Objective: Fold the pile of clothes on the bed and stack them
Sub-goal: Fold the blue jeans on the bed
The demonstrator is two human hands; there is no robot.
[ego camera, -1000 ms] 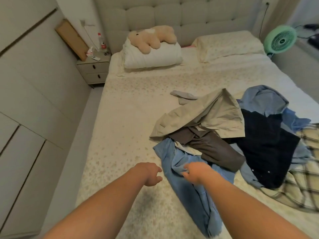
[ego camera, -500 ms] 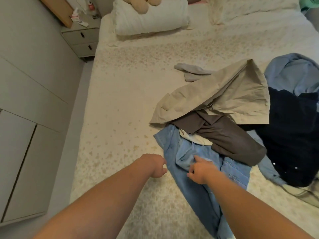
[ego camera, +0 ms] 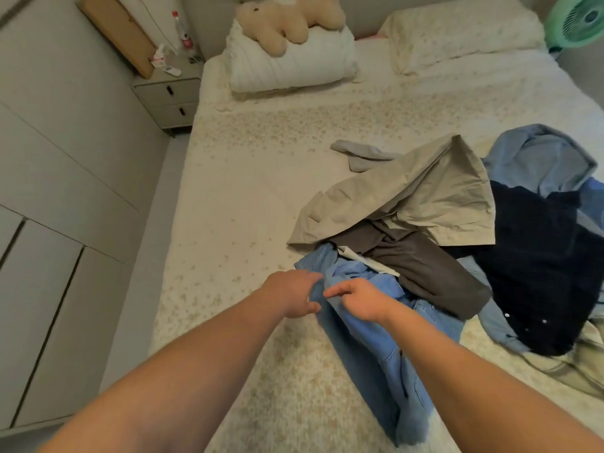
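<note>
Both our hands have closed in since half a second ago: our left hand (ego camera: 291,297), which hovered off the cloth then, now curls its grip round the near edge of the light blue denim jeans (ego camera: 376,338), and our right hand (ego camera: 361,300) pinches a fold just beside it. We see the jeans at the near left edge of the clothes pile, partly under a dark brown garment (ego camera: 425,273) and a crumpled beige shirt (ego camera: 425,197). Bare patterned cream bed sheet (ego camera: 245,207) lies open to the left. A grey bedside cabinet (ego camera: 168,98) stands beside the bed's head.
</note>
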